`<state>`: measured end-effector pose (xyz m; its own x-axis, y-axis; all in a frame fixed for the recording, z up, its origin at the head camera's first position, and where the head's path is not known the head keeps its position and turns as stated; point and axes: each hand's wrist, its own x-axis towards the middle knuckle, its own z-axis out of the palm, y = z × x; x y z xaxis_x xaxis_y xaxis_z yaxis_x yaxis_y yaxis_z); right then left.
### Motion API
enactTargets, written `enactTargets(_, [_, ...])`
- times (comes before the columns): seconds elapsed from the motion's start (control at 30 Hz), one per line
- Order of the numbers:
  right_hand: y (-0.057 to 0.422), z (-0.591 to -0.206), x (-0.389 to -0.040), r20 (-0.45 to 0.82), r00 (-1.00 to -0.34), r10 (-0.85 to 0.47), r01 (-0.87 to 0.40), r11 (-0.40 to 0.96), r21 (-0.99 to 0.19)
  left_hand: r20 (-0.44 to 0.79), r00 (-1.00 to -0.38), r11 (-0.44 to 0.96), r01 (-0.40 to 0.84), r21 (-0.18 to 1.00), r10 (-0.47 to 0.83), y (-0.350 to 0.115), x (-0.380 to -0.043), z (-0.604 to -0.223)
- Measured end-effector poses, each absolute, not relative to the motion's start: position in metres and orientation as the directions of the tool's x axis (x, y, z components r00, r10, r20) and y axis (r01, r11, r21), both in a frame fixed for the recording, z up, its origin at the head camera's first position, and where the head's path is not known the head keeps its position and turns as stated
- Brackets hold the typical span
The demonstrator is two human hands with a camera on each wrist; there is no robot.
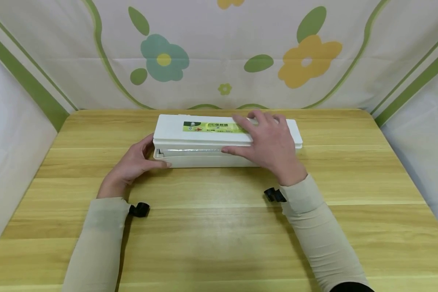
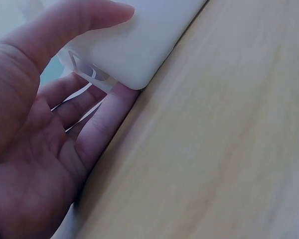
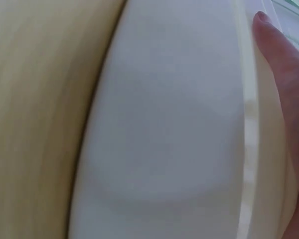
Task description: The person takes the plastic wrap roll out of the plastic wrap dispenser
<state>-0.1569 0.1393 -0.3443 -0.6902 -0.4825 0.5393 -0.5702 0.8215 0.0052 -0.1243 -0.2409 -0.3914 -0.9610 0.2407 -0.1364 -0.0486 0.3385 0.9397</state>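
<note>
One long white plastic box [image 1: 211,162] lies across the upper centre of my head view, its long axis running left to right and nearly level, its front gap facing the bottom edge. I see the left hand [image 1: 131,162] gripping the box's left end, thumb on the front wall. The right hand [image 1: 271,144] grips the white lid [image 1: 171,129], bent fingers over the yellow-green label's [image 1: 204,127] right end, thumb at the gap, where clear film [image 1: 193,152] shows. Beneath is a yellowish wooden table [image 1: 219,239].

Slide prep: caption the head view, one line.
Left hand grips a white box by its left end; right hand holds the lid, slightly ajar.
</note>
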Motion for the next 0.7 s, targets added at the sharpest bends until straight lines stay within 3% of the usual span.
enactTargets(0.47, [0.2,-0.328,-0.168,0.341,-0.895,-0.289,-0.385,0.885,-0.261,-0.151,-0.957,0.303,-0.072,0.95,0.247,-0.244,-0.122,-0.394])
enactTargets(0.7, [0.228,-0.326,-0.174,0.267,-0.943,-0.201,-0.284,0.902,-0.324,-0.165,-0.956,0.315,-0.082,0.946,0.245,-0.246,-0.122,-0.394])
